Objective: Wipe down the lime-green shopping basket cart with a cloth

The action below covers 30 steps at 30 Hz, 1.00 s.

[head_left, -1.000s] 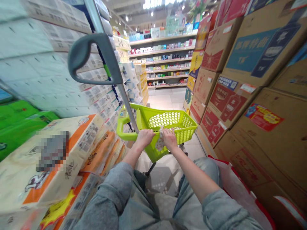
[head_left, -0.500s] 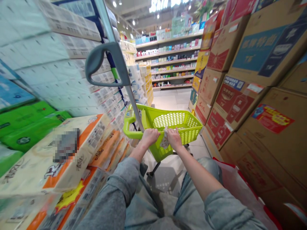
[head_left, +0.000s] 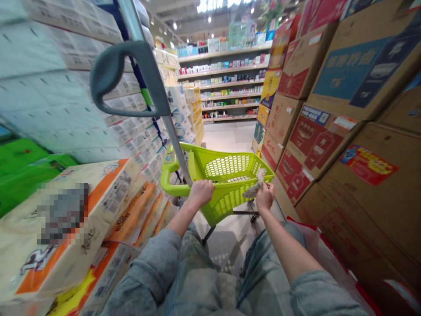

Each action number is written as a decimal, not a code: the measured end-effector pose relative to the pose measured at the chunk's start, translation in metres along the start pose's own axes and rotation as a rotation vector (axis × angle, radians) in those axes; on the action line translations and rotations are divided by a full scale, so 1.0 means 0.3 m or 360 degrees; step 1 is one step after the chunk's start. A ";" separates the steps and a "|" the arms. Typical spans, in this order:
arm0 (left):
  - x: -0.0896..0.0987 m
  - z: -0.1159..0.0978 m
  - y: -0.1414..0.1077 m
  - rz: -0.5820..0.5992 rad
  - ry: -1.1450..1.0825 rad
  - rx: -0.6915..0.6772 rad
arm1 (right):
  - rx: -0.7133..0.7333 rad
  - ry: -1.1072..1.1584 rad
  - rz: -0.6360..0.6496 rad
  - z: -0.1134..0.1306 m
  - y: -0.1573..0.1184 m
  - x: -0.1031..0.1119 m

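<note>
Green plastic basket (head_left: 212, 210) in head view, on wheeled frame (head_left: 241, 212), in aisle between white packs (head_left: 49, 101) and cardboard boxes (head_left: 345, 70). Left hand (head_left: 201, 193) curled over basket's near edge, gripping it. Right hand (head_left: 265, 196) closed on crumpled pale cloth (head_left: 252, 191), at same edge, toward basket's right end. Grey pole (head_left: 177, 149) with looped handle (head_left: 160, 90) rises by basket's left end. Pixelated dark item (head_left: 66, 210) lies on orange-banded pack (head_left: 113, 195).
</note>
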<state>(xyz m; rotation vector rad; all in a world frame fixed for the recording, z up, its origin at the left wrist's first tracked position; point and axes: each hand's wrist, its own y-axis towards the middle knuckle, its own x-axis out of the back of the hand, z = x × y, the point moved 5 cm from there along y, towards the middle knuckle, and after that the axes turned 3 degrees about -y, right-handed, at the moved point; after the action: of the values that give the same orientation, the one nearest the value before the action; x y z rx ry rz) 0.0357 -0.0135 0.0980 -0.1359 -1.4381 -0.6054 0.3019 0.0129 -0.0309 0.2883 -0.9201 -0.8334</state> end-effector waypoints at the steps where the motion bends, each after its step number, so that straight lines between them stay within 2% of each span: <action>1: -0.001 0.000 0.001 0.0004 -0.0004 0.0000 | -0.0127 0.0037 -0.0049 -0.038 -0.007 -0.005; 3: -0.003 -0.001 0.004 0.0011 -0.0007 0.0003 | -0.0280 0.0090 -0.0085 -0.087 -0.020 -0.030; 5: -0.004 -0.004 0.006 0.0017 -0.0004 0.0003 | -0.0325 0.0133 -0.0102 -0.096 -0.023 -0.065; 10: -0.013 -0.007 0.008 0.0021 -0.0002 -0.0012 | -0.0317 0.0283 -0.0195 -0.012 -0.006 -0.137; 13: -0.020 -0.003 0.008 0.0020 -0.0026 -0.0017 | -0.0333 0.0340 -0.0189 0.033 -0.014 -0.146; 15: -0.023 -0.001 0.010 0.0017 -0.0071 -0.0030 | -0.0349 0.0385 -0.0113 0.067 -0.037 -0.141; 18: -0.024 0.003 0.015 0.0035 -0.0139 -0.0026 | -0.0288 0.0494 0.0058 0.179 -0.113 -0.125; 21: -0.020 0.011 0.019 0.0044 -0.0137 -0.0018 | -0.0039 0.0698 0.0276 0.363 -0.227 -0.118; 24: -0.015 0.023 0.015 0.0022 -0.0100 -0.0049 | 0.0045 0.0757 0.0346 0.479 -0.315 -0.118; 25: -0.014 0.027 0.011 0.0015 -0.0093 -0.0061 | 0.0053 0.0753 0.0337 0.490 -0.327 -0.120; 27: -0.013 0.038 0.001 0.0001 -0.0095 -0.0067 | 0.0008 0.0706 0.0248 0.461 -0.321 -0.126; 30: -0.015 0.050 -0.017 -0.0007 -0.0119 -0.0048 | -0.0294 0.0544 -0.0027 0.328 -0.262 -0.131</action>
<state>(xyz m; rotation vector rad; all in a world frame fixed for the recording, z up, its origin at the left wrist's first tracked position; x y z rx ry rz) 0.0200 -0.0098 0.0948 -0.1807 -1.5021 -0.6312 0.1706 0.0016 -0.0387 0.2676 -0.5191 -0.8467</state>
